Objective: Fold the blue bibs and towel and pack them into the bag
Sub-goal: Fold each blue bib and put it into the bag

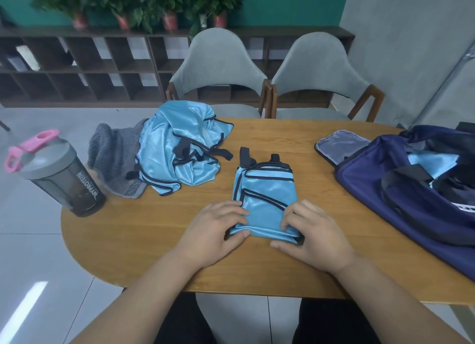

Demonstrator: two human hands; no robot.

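A folded light-blue bib (264,189) with black trim lies flat in the middle of the wooden table (154,240). My left hand (216,230) grips its near left corner, thumb at the edge and fingers on top. At the near right corner my right hand (313,235) grips the same way. A heap of unfolded blue bibs (177,148) sits at the far left, partly over a grey towel (113,153). The navy bag (411,189) lies open at the right with blue fabric (431,163) showing inside.
A dark shaker bottle (61,174) with a pink-tabbed lid stands at the table's left edge. Two grey chairs (218,68) face the far side. The bag's open flap (339,145) rests on the table. A shelf with plants lines the back wall.
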